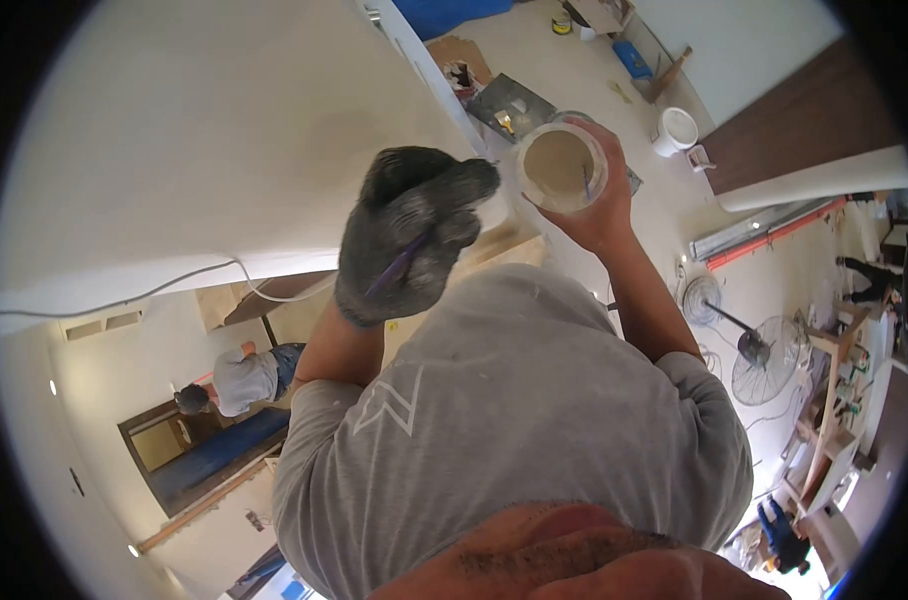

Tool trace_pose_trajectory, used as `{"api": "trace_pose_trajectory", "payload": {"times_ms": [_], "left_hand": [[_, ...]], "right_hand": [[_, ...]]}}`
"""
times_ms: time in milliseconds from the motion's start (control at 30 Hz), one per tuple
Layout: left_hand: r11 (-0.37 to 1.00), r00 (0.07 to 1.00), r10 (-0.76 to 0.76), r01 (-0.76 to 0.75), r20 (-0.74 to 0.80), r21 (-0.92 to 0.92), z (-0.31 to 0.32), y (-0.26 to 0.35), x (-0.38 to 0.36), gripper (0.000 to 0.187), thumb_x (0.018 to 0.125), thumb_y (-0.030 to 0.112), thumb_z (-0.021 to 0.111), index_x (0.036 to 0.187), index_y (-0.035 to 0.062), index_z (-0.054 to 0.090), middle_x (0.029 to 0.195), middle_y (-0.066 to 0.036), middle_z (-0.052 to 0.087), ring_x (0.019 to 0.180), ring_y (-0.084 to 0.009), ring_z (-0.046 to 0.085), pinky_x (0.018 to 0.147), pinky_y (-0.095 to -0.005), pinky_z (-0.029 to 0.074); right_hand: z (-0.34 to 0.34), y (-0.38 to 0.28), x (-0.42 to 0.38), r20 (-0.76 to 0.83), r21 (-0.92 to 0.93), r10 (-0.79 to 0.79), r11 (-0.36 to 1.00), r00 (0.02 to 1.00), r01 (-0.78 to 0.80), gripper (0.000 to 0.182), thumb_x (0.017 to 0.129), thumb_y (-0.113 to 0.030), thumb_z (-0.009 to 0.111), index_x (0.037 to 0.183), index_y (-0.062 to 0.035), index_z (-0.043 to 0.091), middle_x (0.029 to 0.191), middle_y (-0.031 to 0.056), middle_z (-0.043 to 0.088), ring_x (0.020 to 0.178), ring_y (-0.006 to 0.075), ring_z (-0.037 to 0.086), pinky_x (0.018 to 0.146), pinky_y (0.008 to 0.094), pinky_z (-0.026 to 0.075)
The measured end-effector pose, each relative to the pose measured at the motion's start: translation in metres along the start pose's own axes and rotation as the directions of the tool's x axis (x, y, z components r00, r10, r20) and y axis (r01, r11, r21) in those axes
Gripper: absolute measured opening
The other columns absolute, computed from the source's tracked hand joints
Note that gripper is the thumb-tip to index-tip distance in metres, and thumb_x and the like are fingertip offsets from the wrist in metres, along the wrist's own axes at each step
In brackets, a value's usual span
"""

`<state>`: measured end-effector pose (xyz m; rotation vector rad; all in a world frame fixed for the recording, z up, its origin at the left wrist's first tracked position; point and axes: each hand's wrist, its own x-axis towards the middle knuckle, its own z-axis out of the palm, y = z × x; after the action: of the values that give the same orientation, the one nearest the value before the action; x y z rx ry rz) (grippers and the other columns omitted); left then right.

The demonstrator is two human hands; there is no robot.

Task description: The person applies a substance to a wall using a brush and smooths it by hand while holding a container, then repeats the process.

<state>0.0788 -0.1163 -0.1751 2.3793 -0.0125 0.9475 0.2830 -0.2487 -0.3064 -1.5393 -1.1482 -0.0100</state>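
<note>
My left hand point(414, 235) wears a dark grey, dusty glove and is closed, its fingers curled, beside the pale wall edge. A thin purple strip shows across the glove; what the fingers grip is unclear. My bare right hand point(606, 205) is wrapped around a round, translucent container point(564, 168) from its right side. Beige material fills part of it, and a thin dark object shows inside. The container is right of my gloved hand, apart from it.
A yellowish brush point(505, 122) lies on a dark board point(522, 98) beyond the container. Farther right are a white bucket point(676, 131), a standing fan point(764, 355) and red pipes point(774, 235). A cable point(164, 292) hangs at left, near another person point(242, 382).
</note>
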Motion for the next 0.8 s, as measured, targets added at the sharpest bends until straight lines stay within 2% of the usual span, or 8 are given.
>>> {"api": "trace_pose_trajectory", "payload": {"times_ms": [33,100,133,233,267,367,567,800], "left_hand": [[0.998,1.000,0.023,-0.024,0.020,0.053,0.008,0.001,0.007,0.023,0.088,0.009,0.075,0.110,0.0033,0.073,0.113,-0.013,0.075,0.089,-0.0346,0.071,0.078,-0.0424,0.057],[1.000,1.000,-0.011,0.011,-0.019,0.005,0.032,-0.004,0.007,0.022,0.087,0.013,0.078,0.107,0.0046,0.074,0.110,-0.012,0.075,0.092,-0.0324,0.071,0.080,-0.0412,0.057],[0.981,0.981,-0.192,0.192,0.013,-0.029,0.040,0.003,0.010,0.023,0.088,0.017,0.078,0.107,0.0044,0.075,0.108,-0.012,0.075,0.095,-0.0309,0.073,0.083,-0.0403,0.059],[0.996,0.961,-0.073,0.054,0.266,0.078,0.049,-0.010,0.028,0.024,0.087,0.002,0.079,0.111,0.0025,0.074,0.113,-0.015,0.076,0.097,-0.0287,0.075,0.084,-0.0368,0.060],[0.993,0.946,-0.074,0.040,0.316,0.114,0.054,-0.016,0.027,0.024,0.088,0.007,0.078,0.112,0.0056,0.074,0.115,-0.014,0.075,0.101,-0.0298,0.074,0.087,-0.0382,0.060],[0.980,0.948,0.064,-0.118,0.313,0.158,0.070,-0.025,0.029,0.021,0.090,0.012,0.074,0.110,0.0054,0.075,0.112,-0.010,0.074,0.102,-0.0312,0.072,0.084,-0.0411,0.061],[0.988,0.940,0.028,-0.078,0.341,0.136,0.080,-0.031,0.032,0.026,0.089,0.011,0.076,0.114,0.0074,0.075,0.116,-0.010,0.076,0.105,-0.0282,0.074,0.090,-0.0394,0.060],[0.990,0.912,-0.051,-0.007,0.406,0.140,0.087,-0.034,0.032,0.024,0.089,0.011,0.074,0.113,0.0072,0.075,0.115,-0.010,0.077,0.103,-0.0295,0.074,0.091,-0.0402,0.060]], "right_hand": [[0.000,0.003,-0.003,-0.008,-0.027,0.000,1.000,1.000,0.000,0.097,0.061,-0.016,0.099,0.144,-0.0059,0.049,0.142,0.0144,0.057,0.130,0.0304,0.059,0.109,0.0420,0.048],[-0.002,0.007,-0.008,-0.031,-0.063,-0.007,0.998,0.999,0.005,0.098,0.061,-0.016,0.099,0.144,-0.0063,0.048,0.142,0.0151,0.057,0.130,0.0321,0.058,0.109,0.0432,0.047],[-0.003,0.009,-0.011,-0.045,-0.073,-0.012,0.997,0.999,0.008,0.097,0.062,-0.017,0.099,0.144,-0.0065,0.048,0.142,0.0153,0.057,0.129,0.0330,0.058,0.109,0.0438,0.047],[-0.008,0.018,-0.019,-0.086,-0.112,-0.023,0.994,0.996,0.013,0.096,0.062,-0.016,0.098,0.144,-0.0063,0.048,0.142,0.0161,0.057,0.129,0.0355,0.058,0.109,0.0448,0.047],[-0.009,0.021,-0.021,-0.100,-0.127,-0.028,0.992,0.995,0.015,0.096,0.063,-0.016,0.098,0.144,-0.0061,0.048,0.142,0.0164,0.057,0.129,0.0362,0.058,0.109,0.0450,0.047],[-0.011,0.027,-0.024,-0.153,-0.131,-0.052,0.991,0.987,0.032,0.095,0.063,-0.014,0.098,0.143,-0.0051,0.048,0.142,0.0183,0.057,0.128,0.0370,0.058,0.108,0.0449,0.048],[-0.013,0.036,-0.030,-0.216,-0.184,-0.092,0.982,0.972,0.052,0.096,0.063,-0.010,0.098,0.143,-0.0019,0.046,0.140,0.0222,0.057,0.125,0.0379,0.060,0.106,0.0442,0.050],[-0.015,0.039,-0.027,-0.216,-0.198,-0.114,0.978,0.970,0.071,0.095,0.064,-0.011,0.098,0.143,-0.0013,0.046,0.141,0.0229,0.057,0.125,0.0384,0.061,0.106,0.0439,0.050]]}}
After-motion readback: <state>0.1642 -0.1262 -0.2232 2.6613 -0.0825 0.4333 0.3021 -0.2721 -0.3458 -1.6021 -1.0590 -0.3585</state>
